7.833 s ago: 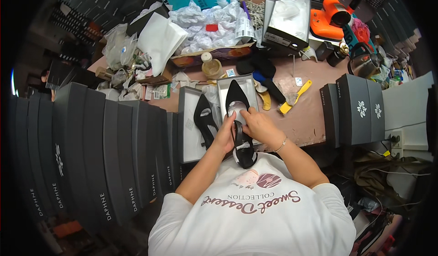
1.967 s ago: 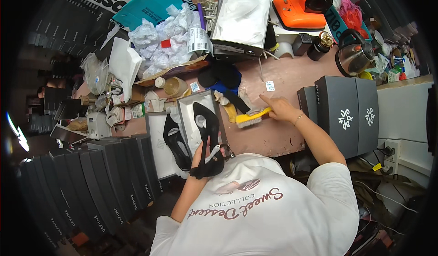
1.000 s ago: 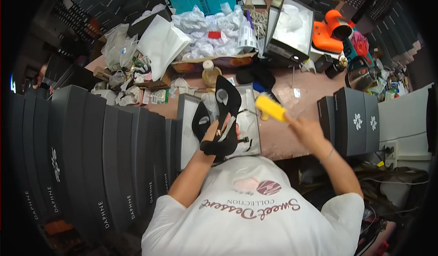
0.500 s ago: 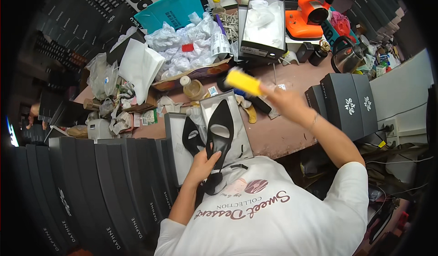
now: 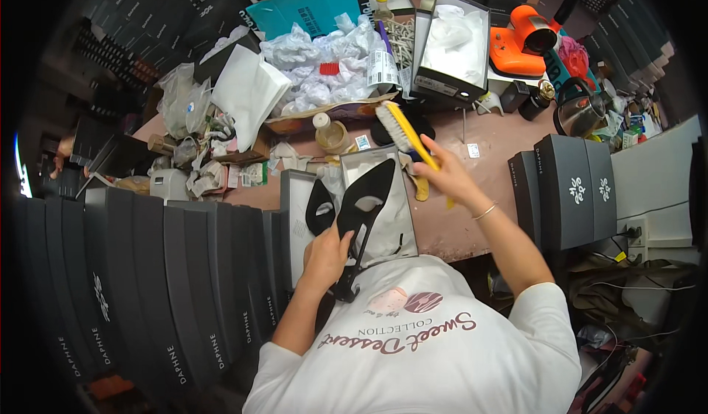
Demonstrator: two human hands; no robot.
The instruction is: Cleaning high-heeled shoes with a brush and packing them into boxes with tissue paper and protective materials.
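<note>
My left hand (image 5: 326, 257) is closed around the heel half of a black pointed shoe (image 5: 369, 196), its toe aimed away from me and tilted right. Raised just right of that toe, my right hand (image 5: 445, 172) grips a yellow brush (image 5: 407, 135) with white bristles facing left, apart from the shoe. A second black shoe (image 5: 319, 206) lies left of the first. Beneath both is an open shoebox (image 5: 297, 181) with white paper (image 5: 398, 229) in it. My fingertips under the held shoe are hidden.
Dark shoeboxes (image 5: 184, 281) stand in a row at left, others (image 5: 575, 192) at right. Behind the work spot are a bottle (image 5: 332, 135), a carton of crumpled paper (image 5: 310, 60), an open box (image 5: 450, 45), an orange device (image 5: 520, 41) and a kettle (image 5: 580, 111).
The brush has turned from lying nearly level to steeply upright, its bristles now showing, as my right hand shifted. My left hand has turned the shoe, toe swinging right. The whole view has shifted slightly.
</note>
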